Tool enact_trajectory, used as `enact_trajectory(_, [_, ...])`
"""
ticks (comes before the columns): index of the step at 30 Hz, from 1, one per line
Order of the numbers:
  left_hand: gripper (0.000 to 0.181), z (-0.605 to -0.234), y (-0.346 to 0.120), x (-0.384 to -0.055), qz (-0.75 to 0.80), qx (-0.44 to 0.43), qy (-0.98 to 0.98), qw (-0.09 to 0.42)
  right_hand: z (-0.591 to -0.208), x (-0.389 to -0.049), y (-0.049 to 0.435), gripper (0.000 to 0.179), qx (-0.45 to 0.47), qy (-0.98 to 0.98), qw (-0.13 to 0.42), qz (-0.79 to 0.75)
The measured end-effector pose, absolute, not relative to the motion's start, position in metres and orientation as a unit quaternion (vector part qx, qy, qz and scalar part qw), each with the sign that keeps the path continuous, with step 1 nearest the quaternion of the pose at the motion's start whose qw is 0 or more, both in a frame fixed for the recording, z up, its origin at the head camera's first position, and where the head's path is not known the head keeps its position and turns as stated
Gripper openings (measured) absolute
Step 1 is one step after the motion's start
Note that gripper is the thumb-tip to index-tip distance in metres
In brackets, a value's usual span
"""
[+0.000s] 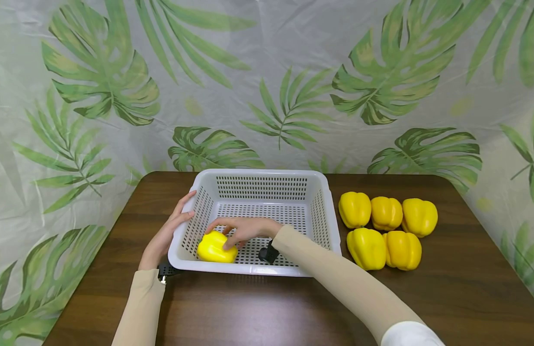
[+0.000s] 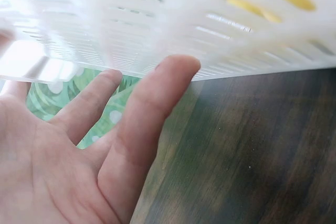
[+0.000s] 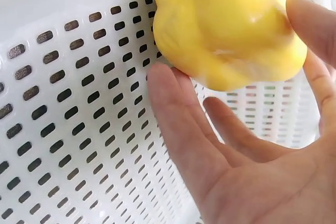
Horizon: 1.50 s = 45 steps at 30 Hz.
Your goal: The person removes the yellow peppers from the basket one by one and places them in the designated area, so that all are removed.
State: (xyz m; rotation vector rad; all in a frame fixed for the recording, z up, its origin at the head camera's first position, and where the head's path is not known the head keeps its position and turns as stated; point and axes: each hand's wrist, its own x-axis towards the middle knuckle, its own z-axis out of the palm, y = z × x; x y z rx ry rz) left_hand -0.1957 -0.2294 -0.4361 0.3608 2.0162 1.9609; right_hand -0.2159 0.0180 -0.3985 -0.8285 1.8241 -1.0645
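Note:
My right hand (image 1: 245,229) reaches into a white perforated plastic basket (image 1: 258,270), its thumb and fingers round a yellow bell pepper (image 1: 216,249) in the front left corner. The right wrist view shows the pepper (image 3: 226,24) between the spread fingers and thumb, with a gap to the palm. At the basket's left side my left hand (image 1: 168,234) rests, fingertips on the rim. Up close in the left wrist view, the fingers of this hand (image 2: 79,150) are fairly straight and spread against the basket's outer wall (image 2: 157,30).
Several more yellow bell peppers (image 1: 366,249) lie in two rows to the right of the basket on the dark wooden table (image 1: 232,307). Behind the table hangs a leaf-patterned cloth (image 1: 288,96). The right forearm crosses the basket's front right rim.

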Motion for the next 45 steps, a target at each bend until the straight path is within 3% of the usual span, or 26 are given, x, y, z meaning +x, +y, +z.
enact_trajectory(24, [0.059,-0.437,-0.225,-0.205,0.725,0.142,0.659,0.142,-0.387,-0.225,0.061,0.051,-0.272,0.735,0.397,-0.479])
enact_trajectory(45, [0.058,-0.437,-0.225,-0.201,0.718,0.144,0.665,0.145,-0.368,-0.225,0.116,0.056,-0.254,0.732,0.324,-0.543])
